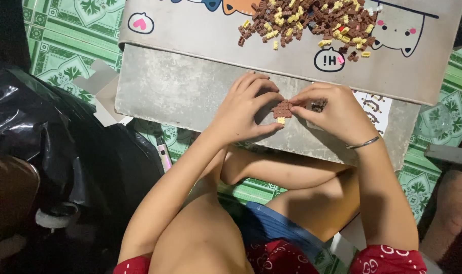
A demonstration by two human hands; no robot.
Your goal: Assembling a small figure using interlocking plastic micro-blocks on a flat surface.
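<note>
Your knees, in red patterned shorts (271,256), fill the bottom of the view as you sit low against the near edge of the desk (190,91). Both forearms reach up over it. Your left hand (243,109) and right hand (332,114) meet near the middle of that near edge, fingertips pinched together on a small brown brick piece (282,109) with a pale block at its lower end. You hold it just above the desk surface, between thumbs and forefingers, likely so the tiny studs can be pressed from both sides. A second dark cluster (319,105) sits under your right fingers; whether it is gripped I cannot tell. Toward the far edge lies the loose pile of brown and yellow bricks (307,23), well apart from your hands. A printed sheet (375,106) peeks out by your right wrist, with its thin bangle (363,144).
</note>
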